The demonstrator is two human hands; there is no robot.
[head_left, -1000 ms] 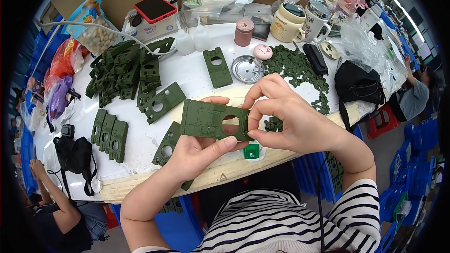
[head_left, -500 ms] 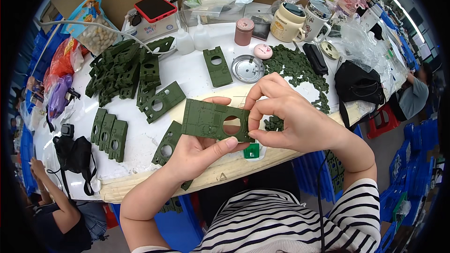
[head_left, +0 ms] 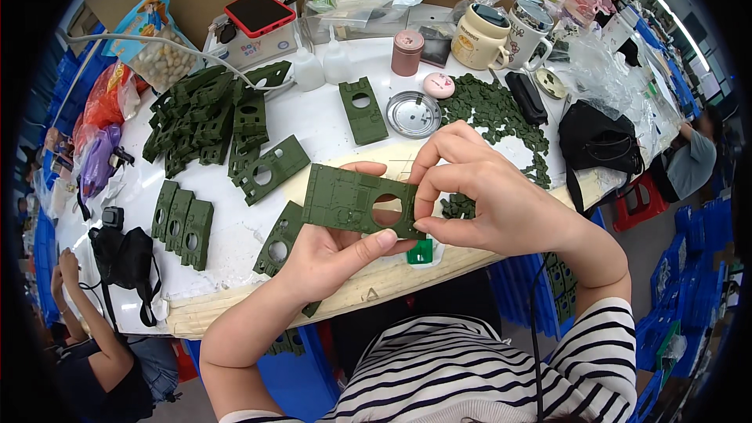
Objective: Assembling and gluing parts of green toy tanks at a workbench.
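A dark green plastic vehicle-hull part (head_left: 337, 197) with a round hole is held up over the table's front edge. My left hand (head_left: 325, 266) is closed around its lower edge, thumb on the front face and fingers behind. The fingertips of my right hand (head_left: 497, 196) are pinched together against the part's right end; whatever sits between them is hidden. Just below is a small glossy green square thing (head_left: 421, 251). Small green pieces (head_left: 458, 205) lie partly covered behind my right hand. Another hull part (head_left: 276, 244) rests beside my left wrist.
Hull parts are heaped (head_left: 192, 121) at the left, with several standing in a row (head_left: 182, 223) nearer. Many small green pieces (head_left: 489, 110) spread at the right. A metal dish (head_left: 413, 114), squeeze bottles (head_left: 308, 70), mugs (head_left: 479, 37) and a black pouch (head_left: 599, 139) stand around.
My hands and the hull part stay nearly still, with only a slight shift. At the far left, another person's hands have risen a little.
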